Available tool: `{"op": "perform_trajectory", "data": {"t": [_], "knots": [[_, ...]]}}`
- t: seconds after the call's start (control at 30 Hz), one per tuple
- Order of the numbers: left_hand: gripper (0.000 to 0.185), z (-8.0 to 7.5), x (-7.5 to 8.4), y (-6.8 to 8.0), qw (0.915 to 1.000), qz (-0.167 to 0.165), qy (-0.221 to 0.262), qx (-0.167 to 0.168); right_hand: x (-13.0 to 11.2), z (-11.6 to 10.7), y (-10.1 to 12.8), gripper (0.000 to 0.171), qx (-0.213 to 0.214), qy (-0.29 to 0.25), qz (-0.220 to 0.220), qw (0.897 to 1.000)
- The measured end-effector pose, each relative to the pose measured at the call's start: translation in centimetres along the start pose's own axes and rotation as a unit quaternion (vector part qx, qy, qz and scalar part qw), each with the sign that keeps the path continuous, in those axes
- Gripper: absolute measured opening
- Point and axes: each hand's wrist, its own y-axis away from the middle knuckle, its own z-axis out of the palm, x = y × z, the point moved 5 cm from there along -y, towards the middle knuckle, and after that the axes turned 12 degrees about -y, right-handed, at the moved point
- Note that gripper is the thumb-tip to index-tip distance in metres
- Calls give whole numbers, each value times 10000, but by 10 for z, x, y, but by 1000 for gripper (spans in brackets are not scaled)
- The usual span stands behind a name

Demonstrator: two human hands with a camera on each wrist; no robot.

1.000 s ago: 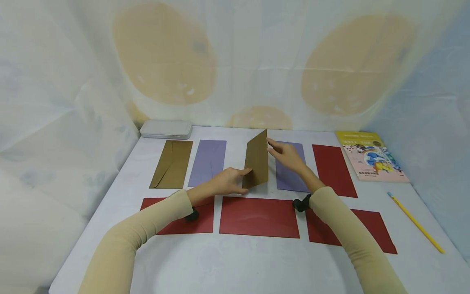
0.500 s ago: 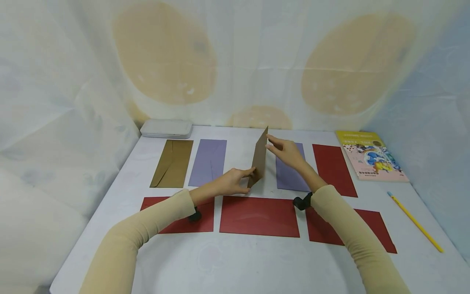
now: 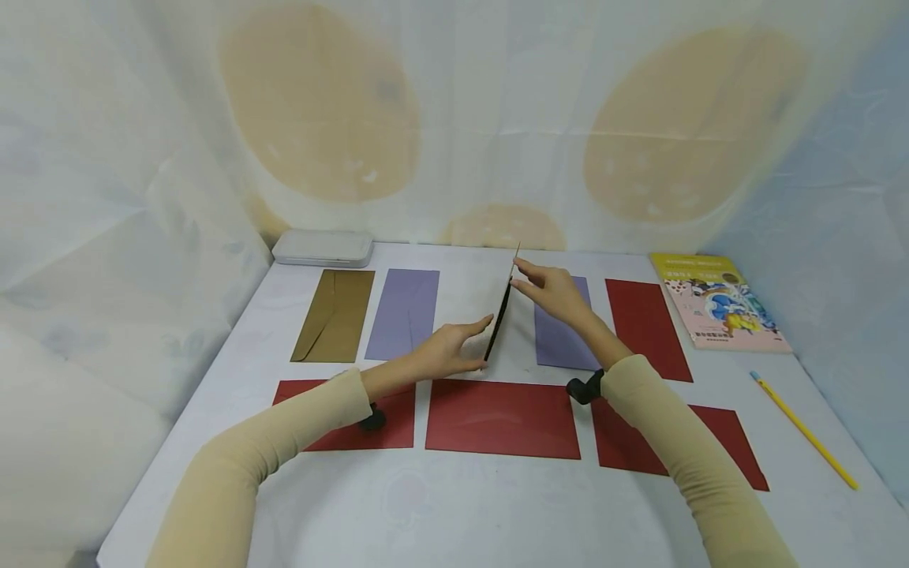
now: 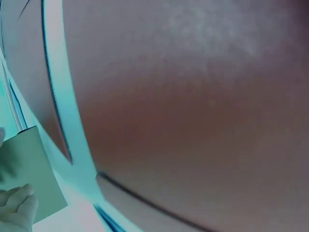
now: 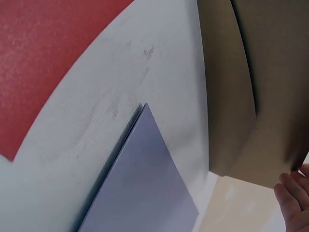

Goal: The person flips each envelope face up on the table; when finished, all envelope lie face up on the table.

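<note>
A brown envelope (image 3: 501, 309) stands on edge over the white table (image 3: 461, 505), turned so the head view sees only its thin side. My left hand (image 3: 483, 343) pinches its near lower corner between thumb and fingers. My right hand (image 3: 517, 276) pinches its far upper edge. In the right wrist view the brown envelope (image 5: 241, 87) hangs above a purple envelope (image 5: 140, 179), and a fingertip (image 5: 294, 193) shows at the lower right. The left wrist view is blurred and tinted; a paper corner (image 4: 29, 174) and fingers (image 4: 17, 208) show at the lower left.
Flat on the table lie another brown envelope (image 3: 332, 314), two purple envelopes (image 3: 402, 312) (image 3: 564, 331) and several red envelopes (image 3: 501, 418) (image 3: 646, 327). A white box (image 3: 323, 248) sits at the back left, a picture book (image 3: 717, 301) and a yellow pencil (image 3: 802, 430) at the right.
The brown envelope has been rotated from showing its broad face to standing edge-on. Both hands stayed on it, and the left hand's fingers have spread a little.
</note>
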Motion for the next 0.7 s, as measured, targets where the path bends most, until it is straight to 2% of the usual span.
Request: {"op": "perform_trajectory", "data": {"t": [0.2, 0.47, 0.7], "knots": [[81, -20, 7, 1, 9979, 280, 41, 589, -4, 3, -2, 52, -38, 51, -66, 10000], [78, -27, 11, 1, 9979, 332, 66, 546, -5, 9, -7, 54, -51, -83, -181, 9998], [79, -29, 11, 3, 9970, 369, 28, 677, -7, 11, -8, 55, -90, -98, -255, 9996]]}}
